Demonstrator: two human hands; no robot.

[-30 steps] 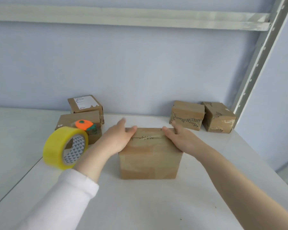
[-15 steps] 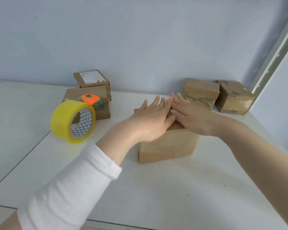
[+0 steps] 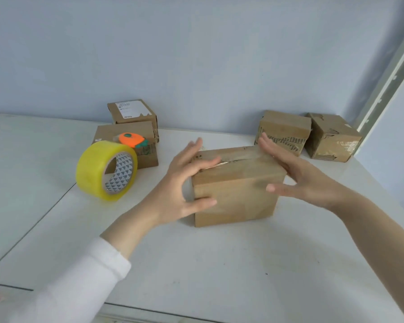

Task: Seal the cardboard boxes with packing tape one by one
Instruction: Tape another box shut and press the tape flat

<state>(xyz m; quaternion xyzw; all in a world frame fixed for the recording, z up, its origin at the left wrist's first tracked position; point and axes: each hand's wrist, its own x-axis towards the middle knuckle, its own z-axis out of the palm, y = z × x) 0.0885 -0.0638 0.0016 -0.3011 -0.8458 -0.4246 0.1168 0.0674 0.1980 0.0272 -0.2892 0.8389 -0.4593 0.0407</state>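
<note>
A closed cardboard box (image 3: 233, 197) stands in the middle of the white table (image 3: 219, 264), with a shiny strip of clear tape (image 3: 239, 156) along its top seam. My left hand (image 3: 182, 183) is at the box's left end, fingers spread over the top left corner and thumb against the front face. My right hand (image 3: 306, 180) lies along the right end, fingers straight and thumb reaching onto the front face. A yellow roll of packing tape (image 3: 96, 169) stands on edge to the left, clear of both hands.
An orange carrot-shaped cutter (image 3: 131, 139) lies on a flat box (image 3: 112, 134) behind the roll, with a labelled box (image 3: 131, 111) behind that. Two taped boxes (image 3: 285, 127) (image 3: 331, 136) sit at the back right by a metal upright (image 3: 387, 78).
Half a second ago both hands lay flat together on the box top. They have slid apart to its left and right ends, uncovering the taped seam.
</note>
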